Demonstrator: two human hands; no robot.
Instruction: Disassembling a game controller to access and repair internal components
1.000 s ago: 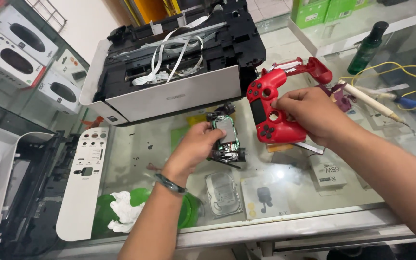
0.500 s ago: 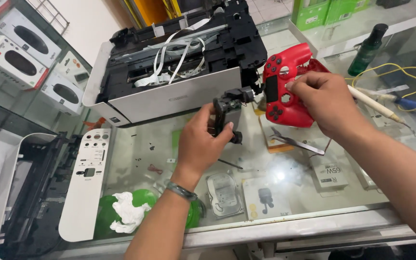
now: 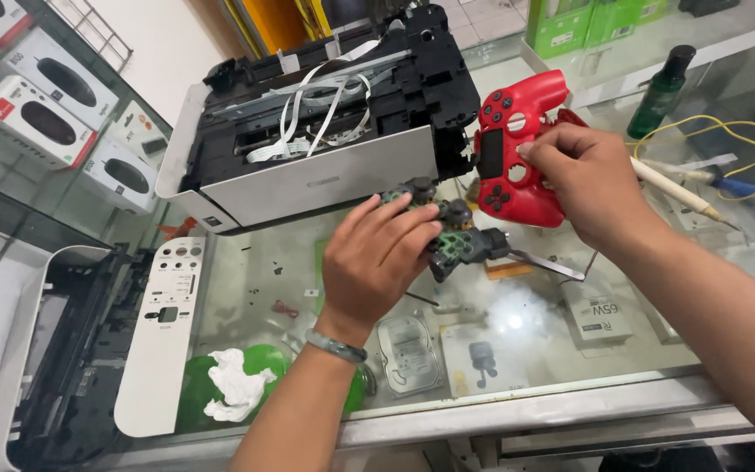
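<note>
The game controller is already apart: the left hand [image 3: 377,253] grips its bare inner board [image 3: 452,236] just above the glass surface [image 3: 526,323], while the right hand [image 3: 583,179] clutches the red shell [image 3: 509,149] beside it, halves not yet rejoined.

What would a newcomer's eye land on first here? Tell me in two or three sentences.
The bright red controller shell, held up by the right hand at upper right, stands out first. Just left of it, the left hand grips the controller's bare circuit board over the glass counter. Behind both sits an opened printer with loose white ribbon cables.
</note>
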